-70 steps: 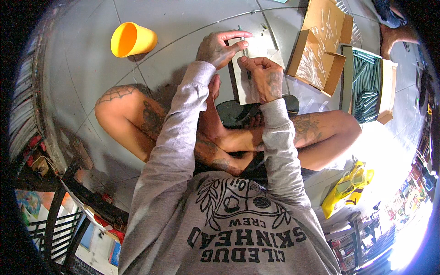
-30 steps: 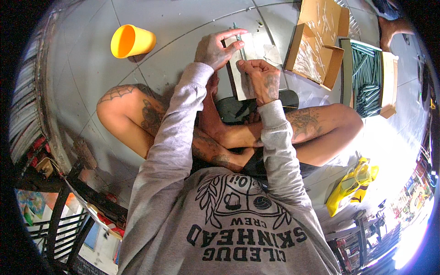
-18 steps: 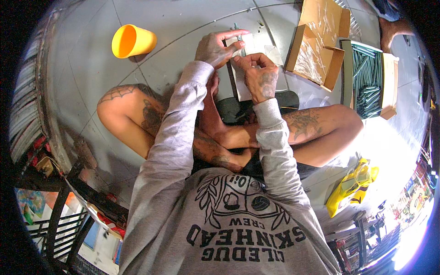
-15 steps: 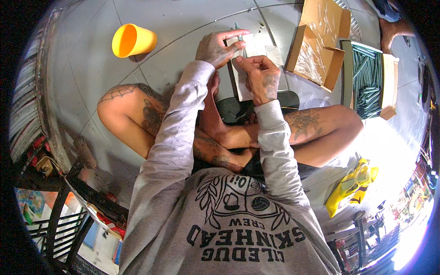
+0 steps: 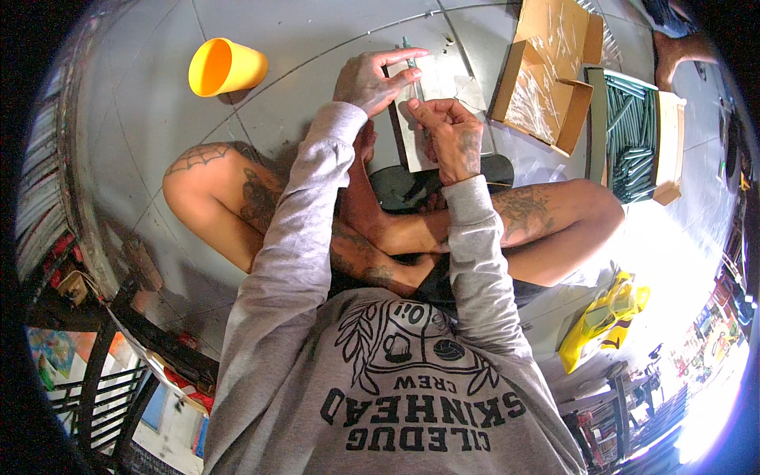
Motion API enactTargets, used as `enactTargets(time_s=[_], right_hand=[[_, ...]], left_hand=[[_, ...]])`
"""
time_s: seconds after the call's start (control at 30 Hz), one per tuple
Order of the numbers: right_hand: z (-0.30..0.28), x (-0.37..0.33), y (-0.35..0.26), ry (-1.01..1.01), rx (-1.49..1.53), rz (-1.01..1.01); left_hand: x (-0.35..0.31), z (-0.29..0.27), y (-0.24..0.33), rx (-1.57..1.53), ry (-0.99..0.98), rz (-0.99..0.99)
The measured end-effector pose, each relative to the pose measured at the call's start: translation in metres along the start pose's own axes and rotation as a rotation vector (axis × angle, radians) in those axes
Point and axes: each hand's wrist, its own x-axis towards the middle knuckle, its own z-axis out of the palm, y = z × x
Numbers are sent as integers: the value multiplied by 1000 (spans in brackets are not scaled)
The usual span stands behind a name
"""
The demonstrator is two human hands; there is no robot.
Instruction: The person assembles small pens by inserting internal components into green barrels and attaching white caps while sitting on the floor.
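Grey printed sweatshirt, long sleeves; tattooed legs.

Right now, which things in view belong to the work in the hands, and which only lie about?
In the work:
- left hand, on thin green stick
- right hand
- pale flat sheet beneath both

Lying about:
- orange plastic cup
- open brown cardboard box
- wooden tray of green sticks
- yellow plastic bag

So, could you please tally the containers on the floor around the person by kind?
Yellow plastic cup: 1
Open brown cardboard boxes: 1
Pale wooden tray of green sticks: 1
Yellow plastic bag: 1
Total: 4
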Motion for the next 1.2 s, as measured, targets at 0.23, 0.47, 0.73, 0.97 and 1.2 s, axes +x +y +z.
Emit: enactTargets(time_s=[0.23,0.47,0.73,0.97,1.2], right_hand=[[-4,-4,5,-21,-36,7],[-6,-7,2,-12,5,106],[-8,-5,10,2,-27,78],[-8,-5,15,38,-42,72],[-13,16,0,236,-599,-835]], left_hand=[[-2,-1,1,32,17,35],[0,-2,1,11,-6,32],[-1,-1,1,60,24,39],[-5,3,3,112,64,50],[-3,4,5,184,6,-87]])
